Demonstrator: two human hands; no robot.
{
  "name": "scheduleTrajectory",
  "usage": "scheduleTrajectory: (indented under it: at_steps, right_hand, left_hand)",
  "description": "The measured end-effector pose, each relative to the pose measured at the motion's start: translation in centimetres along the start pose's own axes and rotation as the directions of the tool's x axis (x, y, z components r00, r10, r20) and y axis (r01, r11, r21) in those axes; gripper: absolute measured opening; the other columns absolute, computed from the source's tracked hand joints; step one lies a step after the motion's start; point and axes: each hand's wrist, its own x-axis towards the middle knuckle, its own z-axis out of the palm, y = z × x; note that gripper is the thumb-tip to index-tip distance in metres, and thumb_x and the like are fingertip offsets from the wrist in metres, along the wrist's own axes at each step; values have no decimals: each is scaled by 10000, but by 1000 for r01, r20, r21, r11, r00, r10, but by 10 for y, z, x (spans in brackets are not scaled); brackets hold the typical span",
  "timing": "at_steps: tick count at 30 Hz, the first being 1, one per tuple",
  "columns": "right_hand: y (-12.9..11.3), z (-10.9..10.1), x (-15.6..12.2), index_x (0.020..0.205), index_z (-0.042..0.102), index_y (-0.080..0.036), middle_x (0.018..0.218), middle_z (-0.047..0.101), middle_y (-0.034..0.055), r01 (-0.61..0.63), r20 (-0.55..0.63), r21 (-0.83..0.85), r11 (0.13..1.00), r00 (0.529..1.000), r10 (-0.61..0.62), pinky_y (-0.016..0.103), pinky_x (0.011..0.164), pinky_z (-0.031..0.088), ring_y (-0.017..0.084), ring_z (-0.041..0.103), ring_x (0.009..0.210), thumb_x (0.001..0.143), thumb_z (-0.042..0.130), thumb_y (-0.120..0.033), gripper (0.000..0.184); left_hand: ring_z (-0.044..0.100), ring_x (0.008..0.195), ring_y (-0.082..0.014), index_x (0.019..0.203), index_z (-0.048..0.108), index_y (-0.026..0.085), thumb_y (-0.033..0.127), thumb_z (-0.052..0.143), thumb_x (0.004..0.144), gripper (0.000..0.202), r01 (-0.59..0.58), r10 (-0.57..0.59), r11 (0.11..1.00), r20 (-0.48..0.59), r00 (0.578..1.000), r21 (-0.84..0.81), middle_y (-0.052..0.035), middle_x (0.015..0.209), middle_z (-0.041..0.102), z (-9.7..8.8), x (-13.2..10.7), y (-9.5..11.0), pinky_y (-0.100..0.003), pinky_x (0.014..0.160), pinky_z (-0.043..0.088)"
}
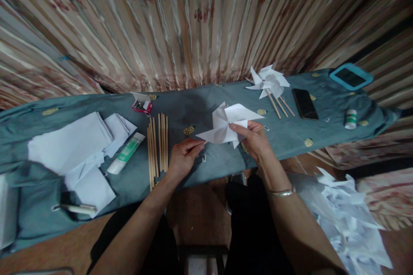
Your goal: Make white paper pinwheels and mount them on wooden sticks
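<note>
The right hand (254,139) holds a white paper pinwheel (226,126) just above the tabletop (193,111), near its front edge. Its grip is closed on the middle of the pinwheel, thumb and fingertips pinched where a small metal pin head shows. The left hand (183,157) sits just beside it, its grip narrow and pinched on a thin wooden stick (204,142). Only the tip shows past the fingers, close to the pinwheel's lower left blade; whether it touches cannot be told. A row of loose wooden sticks (158,146) lies on the blue-grey cloth just left of that hand, then a green and white glue tube (125,154) and a spread of white paper sheets (71,146). A small red box of pins (142,105) stands behind the sticks. Further right lie finished pinwheels (267,80) on their sticks, a black phone (305,104) and a small white bottle (350,119). Paper offcuts (351,219) are heaped by the right forearm.
</note>
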Motion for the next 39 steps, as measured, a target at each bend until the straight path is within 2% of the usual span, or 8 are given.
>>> scheduleTrajectory:
  at_steps: [5,10,16,21,28,31,34,39]
  right_hand:
    - [1,2,-1,656,761,-211,717,774,16,-6,1,14,1000,1000,6,292,655,525,154,670,606,512,887,-299,210]
    - [2,3,-4,642,749,-213,707,768,12,2,-21,-37,999,1000,-3,300,636,516,163,665,607,514,884,-322,216]
    - [2,6,-12,600,733,-209,629,736,-8,-4,22,-113,994,1000,6,259,515,450,123,590,507,489,895,-362,249]
    - [1,2,-11,607,742,-204,621,734,4,-30,89,-155,987,995,45,250,497,454,118,585,505,489,895,-386,266]
    - [1,2,-13,675,777,-217,734,773,21,-64,171,-166,984,981,93,279,603,522,144,651,597,507,897,-364,253]
    - [5,5,-12,673,775,-219,727,770,12,-45,203,-189,981,976,84,275,597,522,145,646,598,506,893,-372,255]
    - [10,6,-10,676,775,-224,716,765,0,-15,236,-224,974,969,70,266,600,517,136,635,600,531,883,-373,234]
    - [14,8,-9,627,761,-224,664,739,-19,66,281,-294,953,959,21,271,615,509,132,615,591,569,869,-364,186]
  left_hand:
    - [629,672,-149,826,782,230,276,665,788,132,-65,65,994,0,998,90,-25,765,725,-3,3,-2,-261,633,483]
    - [658,718,-175,801,774,223,271,641,790,142,-20,16,986,30,999,167,-29,782,738,-4,4,-2,-275,676,492]
    - [579,547,-142,549,650,191,240,597,778,239,35,-51,958,48,998,284,7,560,619,-3,5,-6,-242,553,420]
    - [638,670,-168,752,729,192,223,586,768,147,2,-22,972,79,997,236,-43,806,728,-2,4,-7,-269,647,491]
    - [621,1109,-252,916,771,225,401,613,840,249,-48,56,995,-84,995,88,-84,1067,733,-5,13,0,-369,1027,428]
    - [639,1078,-269,951,755,173,604,563,830,488,105,-117,983,-72,991,-149,-111,1058,734,-5,16,6,-372,951,478]
    - [683,937,-262,912,730,124,718,602,724,636,281,-275,856,78,958,-433,-132,965,744,-1,19,14,-342,795,530]
    - [673,668,-175,797,713,153,365,908,447,453,355,-314,785,169,934,-508,-32,759,744,8,18,23,-284,658,522]
